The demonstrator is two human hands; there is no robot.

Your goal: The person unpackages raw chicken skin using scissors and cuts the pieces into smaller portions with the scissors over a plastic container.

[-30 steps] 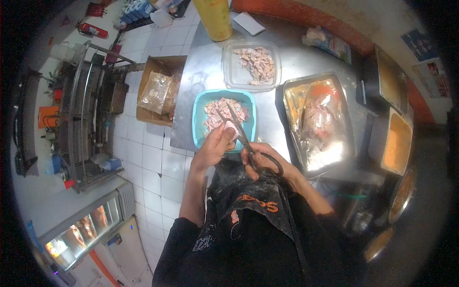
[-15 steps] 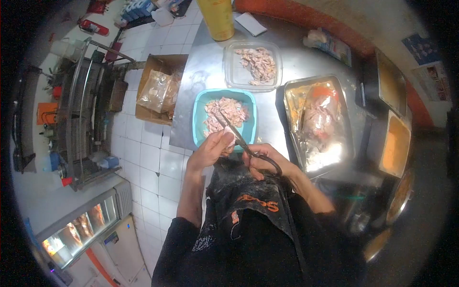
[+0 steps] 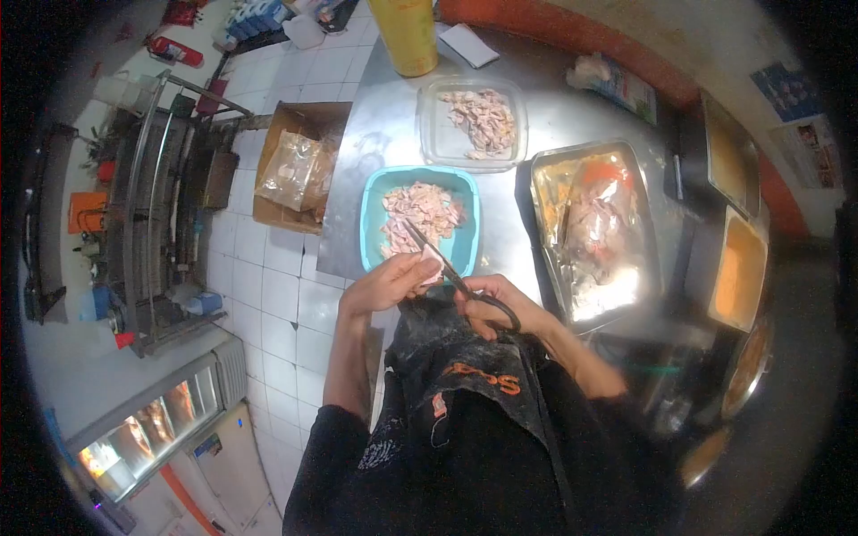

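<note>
Take the turquoise tub as your clock, twelve at the top of the view. At ten o'clock, beyond the table edge, a cardboard box (image 3: 284, 217) holds clear plastic. At seven, your left hand (image 3: 391, 283) is pinched on a pale piece, thumb on top. The tub (image 3: 373, 210) itself holds a heap of pale meat pieces (image 3: 427, 207). Your pale piece (image 3: 433, 262) sits near six, above the tub's near rim. Alongside it run your scissors (image 3: 458, 279), tips towards eleven over the heap; the blades look nearly together, though you cannot tell whether the piece lies between them. At one, a clear container (image 3: 431, 134) holds more meat. Between four and five, your right hand (image 3: 496, 304) is closed round the scissor handles. At three lies a metal tray (image 3: 541, 210) with a plastic-wrapped load.

You appear to be snipping the piece over the tub. The next cut seems to call for parted blades, a firm pinch and left fingertips clear of the edges.
</note>
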